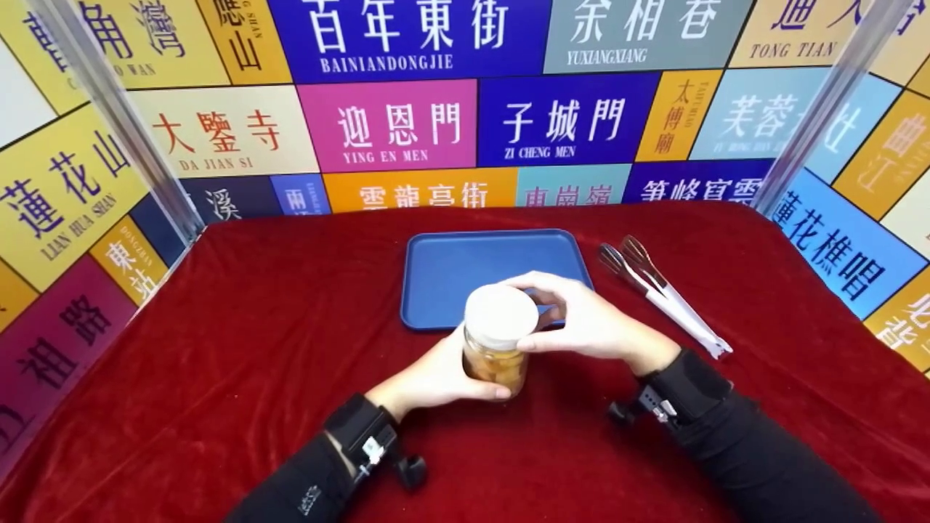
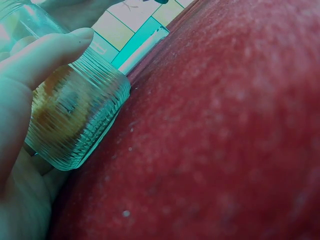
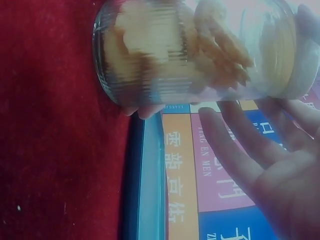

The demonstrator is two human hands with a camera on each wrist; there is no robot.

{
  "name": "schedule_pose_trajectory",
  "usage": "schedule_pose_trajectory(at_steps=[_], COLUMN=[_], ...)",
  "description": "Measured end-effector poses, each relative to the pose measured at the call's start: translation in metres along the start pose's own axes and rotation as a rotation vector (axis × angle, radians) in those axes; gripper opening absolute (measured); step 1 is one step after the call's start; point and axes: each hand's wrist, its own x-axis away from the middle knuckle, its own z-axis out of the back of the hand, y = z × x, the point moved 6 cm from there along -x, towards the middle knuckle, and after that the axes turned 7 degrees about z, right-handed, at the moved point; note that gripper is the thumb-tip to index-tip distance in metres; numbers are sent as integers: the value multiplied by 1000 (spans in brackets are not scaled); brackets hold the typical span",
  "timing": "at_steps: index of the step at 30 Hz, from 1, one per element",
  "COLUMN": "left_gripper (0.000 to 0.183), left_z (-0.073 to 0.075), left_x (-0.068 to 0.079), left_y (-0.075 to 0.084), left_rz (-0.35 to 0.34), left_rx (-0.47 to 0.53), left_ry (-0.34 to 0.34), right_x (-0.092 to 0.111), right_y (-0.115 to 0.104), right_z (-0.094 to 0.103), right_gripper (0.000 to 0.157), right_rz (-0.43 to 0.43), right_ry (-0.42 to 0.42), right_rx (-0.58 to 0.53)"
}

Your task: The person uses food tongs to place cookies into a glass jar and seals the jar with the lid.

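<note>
A clear ribbed glass jar (image 1: 494, 367) with yellowish-brown pieces inside stands near the middle of the table, with a white lid (image 1: 501, 311) on top. My left hand (image 1: 434, 374) grips its lower body, thumb across the near side. On the lid's right side, my right hand (image 1: 585, 319) holds the rim between thumb and fingers. Several right-hand fingers (image 3: 235, 145) spread beside the jar in the right wrist view. The ribbed base (image 2: 82, 125) shows close to the red cloth in the left wrist view; I cannot tell whether it touches.
Behind the jar lies a blue tray (image 1: 458, 269). Tongs (image 1: 672, 298) with white handles and brown heads lie to the right. Red cloth (image 1: 290, 305) covers the table, and panels with printed characters (image 1: 392, 123) stand around its back and sides.
</note>
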Motion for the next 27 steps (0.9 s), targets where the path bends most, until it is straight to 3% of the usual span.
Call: schedule_pose_trajectory(at_steps=[9,27], left_gripper=[101,99], left_z=[1,2], left_x=[0,0], left_y=[1,-2], left_rz=[0,9], left_rx=[-13,-26], left_ry=[10,20], right_x=[0,-1], right_y=[-3,6], right_z=[-2,-8], right_gripper=[67,72], right_rz=[12,-76], right_ry=[7,64], right_rx=[-1,29])
